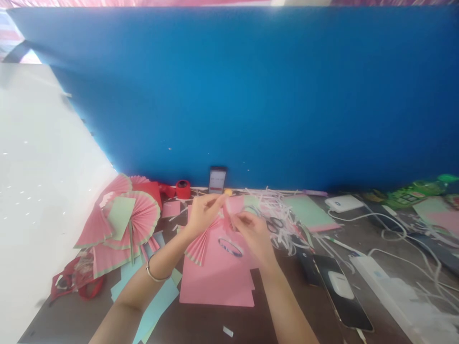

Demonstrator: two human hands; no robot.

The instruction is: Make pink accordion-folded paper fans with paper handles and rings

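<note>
White scrap (228, 331): one, on the near edge of the counter (201, 329).

Forearms: two, bare, reaching forward and converging over the middle; metal bangle (157, 271) on the left wrist.

Pink sheets (217, 286): loosely stacked, flat beneath the hands, long side running away from the wearer.

Patterned ring (230, 247): lying on the pink sheets, below the gap between the hands.

Pleated fan piece (198, 248): pink, green-edged, over the pink sheets, below the left hand; wide edge towards the wearer and slightly left, narrow end up and right; folds along that slant.

Right hand (247, 227): fingers curled, thumb and fingertips closed on the lower part of the pink paper strip; back of hand uppermost.

Pink paper strip (228, 215): raised between the hands, above the pink sheets; blurred; long axis steep, upper end leaning left to the left fingertips, lower end right.

Left hand (208, 210): fingers bent, tips drawn together and pointing right, beside the strip's upper end; whether they grip it cannot be told. Small yellow item (228, 192) at the tips.

Scissors (275, 224): dark handles, among white paper shreds (283, 215), right of the right hand.

Phone (217, 179): propped upright, beyond the hands, against a blue panel (229, 95).
</note>
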